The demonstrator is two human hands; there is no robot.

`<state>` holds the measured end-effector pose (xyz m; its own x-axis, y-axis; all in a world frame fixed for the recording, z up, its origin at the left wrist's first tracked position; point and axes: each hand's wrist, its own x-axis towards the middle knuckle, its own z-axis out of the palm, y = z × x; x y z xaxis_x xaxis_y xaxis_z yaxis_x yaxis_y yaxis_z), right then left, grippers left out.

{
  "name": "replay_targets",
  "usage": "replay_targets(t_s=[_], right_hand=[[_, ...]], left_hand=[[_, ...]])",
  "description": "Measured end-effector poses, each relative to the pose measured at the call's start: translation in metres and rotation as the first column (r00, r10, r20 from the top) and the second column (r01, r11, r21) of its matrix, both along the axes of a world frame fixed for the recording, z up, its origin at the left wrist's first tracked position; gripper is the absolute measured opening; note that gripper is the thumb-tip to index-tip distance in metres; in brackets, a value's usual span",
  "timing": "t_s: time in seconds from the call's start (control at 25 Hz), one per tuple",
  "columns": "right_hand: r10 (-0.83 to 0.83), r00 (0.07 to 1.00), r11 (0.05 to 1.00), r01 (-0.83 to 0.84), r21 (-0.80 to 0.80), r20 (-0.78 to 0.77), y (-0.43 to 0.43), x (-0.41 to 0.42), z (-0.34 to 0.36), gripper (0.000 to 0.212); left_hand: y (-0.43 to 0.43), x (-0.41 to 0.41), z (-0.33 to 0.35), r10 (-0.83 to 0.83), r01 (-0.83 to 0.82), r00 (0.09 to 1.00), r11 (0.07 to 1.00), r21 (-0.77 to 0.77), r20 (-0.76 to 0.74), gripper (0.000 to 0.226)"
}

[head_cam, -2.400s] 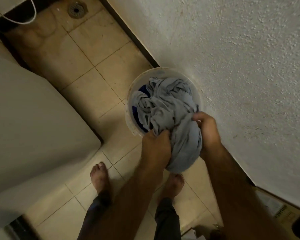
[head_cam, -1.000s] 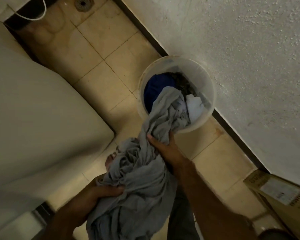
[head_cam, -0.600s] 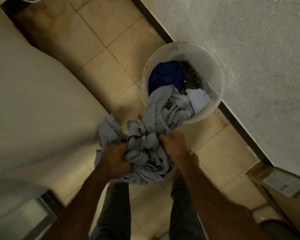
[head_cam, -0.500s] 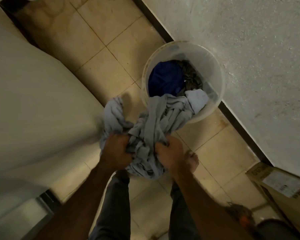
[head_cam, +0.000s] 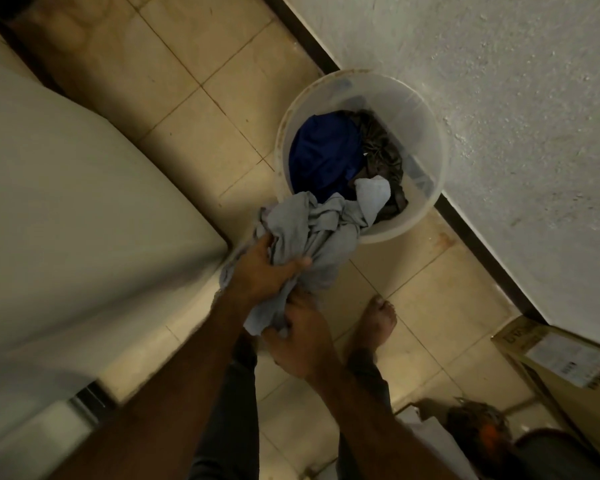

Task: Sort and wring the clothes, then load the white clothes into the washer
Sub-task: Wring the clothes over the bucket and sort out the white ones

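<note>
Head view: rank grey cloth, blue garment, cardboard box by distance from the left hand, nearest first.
1. grey cloth: gripped in the left hand itself.
2. blue garment: ahead, inside the bucket.
3. cardboard box: far off to the right.

Bucket [head_cam: 395, 98] sitting on the floor [head_cam: 194, 64] at its right edge, touching the wall [head_cam: 499, 81]. Washer [head_cam: 66, 220] standing along the floor's left edge. Cloth [head_cam: 312, 230] trailing over the bucket's near rim, left hand [head_cam: 260, 271] gripping it nearer the bucket, right hand [head_cam: 303, 344] just behind. Box [head_cam: 568, 368] lying at the near right corner.
</note>
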<state>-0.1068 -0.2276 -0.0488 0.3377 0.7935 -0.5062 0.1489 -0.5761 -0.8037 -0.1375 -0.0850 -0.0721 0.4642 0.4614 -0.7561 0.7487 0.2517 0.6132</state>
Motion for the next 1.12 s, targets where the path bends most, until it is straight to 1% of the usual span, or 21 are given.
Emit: replay_targets(t_s=[0.04,0.08,0.12,0.16,0.2,0.24,0.28,0.32,0.36,0.4,0.48,0.52,0.56,0.64,0.68,0.76,0.84,0.92,0.96,1.04,1.12], right_hand=[[0.013,1.000,1.000,-0.013,0.007,-0.011,0.000,0.004,0.002,0.039],[-0.036,0.998,0.999,0.036,-0.002,-0.048,0.002,0.013,0.006,0.034],[-0.157,0.985,0.986,0.153,-0.061,-0.065,0.004,0.025,0.009,0.033],[-0.344,0.937,0.932,0.333,-0.141,-0.057,0.010,0.039,0.009,0.032],[-0.544,0.839,0.822,0.525,-0.220,-0.030,0.018,0.053,0.004,0.031],[-0.686,0.726,0.705,0.649,-0.286,-0.044,0.028,0.066,0.000,0.037],[-0.752,0.651,0.647,0.698,-0.308,-0.104,0.039,0.077,-0.003,0.051],[-0.749,0.646,0.653,0.680,-0.334,-0.149,0.049,0.082,-0.010,0.065],[-0.704,0.689,0.694,0.619,-0.368,-0.171,0.058,0.082,-0.016,0.067],[-0.617,0.769,0.757,0.519,-0.398,-0.170,0.067,0.077,-0.020,0.052],[-0.301,0.950,0.872,0.240,-0.426,-0.080,0.072,0.059,-0.024,0.008],[-0.134,0.989,0.911,0.099,-0.401,-0.060,0.071,0.050,-0.025,0.006],[-0.046,0.995,0.927,0.010,-0.374,-0.089,0.069,0.044,-0.026,0.012],[-0.089,0.978,0.928,0.012,-0.371,-0.190,0.065,0.049,-0.026,0.019],[-0.137,0.979,0.922,0.071,-0.379,-0.150,0.064,0.059,-0.026,0.021],[-0.210,0.973,0.916,0.229,-0.331,0.092,0.067,0.088,-0.033,0.020],[-0.270,0.927,0.915,0.331,-0.229,0.261,0.077,0.124,-0.049,0.019],[-0.266,0.897,0.923,0.342,-0.176,0.352,0.100,0.160,-0.071,0.036],[-0.214,0.890,0.929,0.313,-0.199,0.402,0.114,0.176,-0.082,0.050],[-0.058,0.877,0.918,0.235,-0.320,0.477,0.145,0.198,-0.110,0.085],[0.078,0.879,0.867,0.173,-0.466,0.471,0.171,0.203,-0.139,0.111]], left_hand=[[0.000,-0.004,-0.002,-0.046,0.048,0.999,0.994,0.101,-0.017,0.047],[0.001,-0.010,-0.005,-0.064,0.069,0.997,0.981,0.183,-0.030,0.039],[-0.001,-0.017,-0.005,-0.060,0.068,0.997,0.974,0.216,-0.042,0.031],[-0.005,-0.023,-0.002,-0.039,0.052,0.997,0.977,0.207,-0.066,0.024],[-0.011,-0.032,-0.001,-0.008,0.027,0.994,0.984,0.175,-0.110,0.021],[-0.016,-0.038,0.003,0.040,-0.019,0.987,0.991,0.133,-0.154,0.020],[-0.022,-0.049,0.006,0.069,-0.047,0.975,0.993,0.106,-0.209,0.023],[-0.028,-0.057,0.010,0.084,-0.064,0.966,0.994,0.087,-0.246,0.027],[-0.033,-0.066,0.011,0.077,-0.053,0.960,0.994,0.096,-0.268,0.033],[-0.035,-0.070,0.013,0.108,-0.084,0.958,0.991,0.100,-0.266,0.038],[-0.031,-0.062,0.021,0.218,-0.201,0.962,0.973,0.116,-0.165,0.040],[-0.027,-0.055,0.024,0.228,-0.210,0.967,0.966,0.153,-0.116,0.041],[-0.020,-0.045,0.024,0.219,-0.202,0.973,0.961,0.187,-0.075,0.040],[-0.007,-0.027,0.011,0.154,-0.142,0.987,0.970,0.196,-0.052,0.029],[-0.002,-0.018,0.005,0.127,-0.113,0.989,0.979,0.172,-0.070,0.024],[0.002,0.003,-0.011,0.113,-0.102,0.990,0.988,0.117,-0.087,0.032],[0.000,0.020,-0.026,0.106,-0.098,0.992,0.989,0.111,-0.066,0.039],[-0.002,0.031,-0.038,0.086,-0.082,0.995,0.992,0.096,-0.042,0.019],[-0.004,0.034,-0.042,0.073,-0.070,0.997,0.994,0.082,-0.034,0.009],[-0.008,0.036,-0.049,0.069,-0.068,0.997,0.997,0.043,-0.026,0.009],[-0.010,0.027,-0.063,0.101,-0.100,0.995,0.993,0.057,-0.009,0.018]])
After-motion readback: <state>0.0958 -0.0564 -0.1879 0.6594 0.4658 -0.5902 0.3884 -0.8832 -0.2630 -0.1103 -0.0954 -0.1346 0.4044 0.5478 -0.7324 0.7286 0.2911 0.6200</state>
